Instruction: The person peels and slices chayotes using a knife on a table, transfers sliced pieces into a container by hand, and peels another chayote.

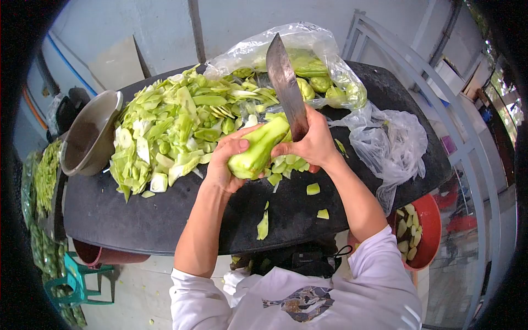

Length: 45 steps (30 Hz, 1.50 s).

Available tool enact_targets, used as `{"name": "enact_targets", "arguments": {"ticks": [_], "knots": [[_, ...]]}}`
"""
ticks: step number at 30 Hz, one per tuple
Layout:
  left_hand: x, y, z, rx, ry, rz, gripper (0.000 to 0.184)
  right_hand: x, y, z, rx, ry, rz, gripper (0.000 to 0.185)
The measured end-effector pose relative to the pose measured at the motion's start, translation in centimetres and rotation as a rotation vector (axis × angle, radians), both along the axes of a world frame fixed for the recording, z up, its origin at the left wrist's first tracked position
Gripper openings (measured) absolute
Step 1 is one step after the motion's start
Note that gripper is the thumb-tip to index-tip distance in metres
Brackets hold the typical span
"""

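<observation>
My left hand (pixel 226 157) is closed around a pale green chayote (pixel 257 148), mostly peeled, with a darker strip of skin along its upper side. In my right hand (pixel 313 140) is a large knife (pixel 287 80), its wide, stained blade pointing up and away from me. The handle is hidden in my fist. My right thumb reaches toward the chayote, and the blade's lower end is beside its far end. Beneath both hands lie cut peelings (pixel 286 168). A big heap of green peelings (pixel 170 124) spreads to the left.
A clear plastic bag (pixel 324 55) of whole chayotes stands at the table's back. Crumpled plastic (pixel 393 146) lies on the right of the black table (pixel 126 220). A grey basin (pixel 88 135) is at the left edge. Below right, a red tub (pixel 432 234) contains pale pieces.
</observation>
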<state>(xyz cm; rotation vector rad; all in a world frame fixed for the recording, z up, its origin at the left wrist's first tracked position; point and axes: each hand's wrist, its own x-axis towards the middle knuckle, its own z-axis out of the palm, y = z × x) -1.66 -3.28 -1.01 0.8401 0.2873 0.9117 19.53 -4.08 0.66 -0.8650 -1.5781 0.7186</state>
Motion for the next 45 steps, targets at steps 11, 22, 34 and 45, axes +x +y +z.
{"name": "enact_targets", "arguments": {"ticks": [11, 22, 34, 45], "knots": [[0.0, -0.5, 0.4, -0.016, -0.035, 0.083, 0.063, -0.3, -0.9, 0.6, 0.013, -0.327, -0.166, 0.08], [0.6, -0.4, 0.1, -0.011, -0.059, 0.174, 0.057, -1.1, -1.1, 0.6, 0.063, -0.35, -0.112, 0.085], [0.7, -0.4, 0.0, 0.02, -0.074, 0.241, 0.054, -2.1, -1.1, -0.2, 0.104, -0.286, -0.068, 0.082], [1.1, -0.6, -0.1, 0.022, -0.081, 0.327, 0.052, -2.5, -1.6, -0.1, 0.081, -0.313, -0.062, 0.076]]}}
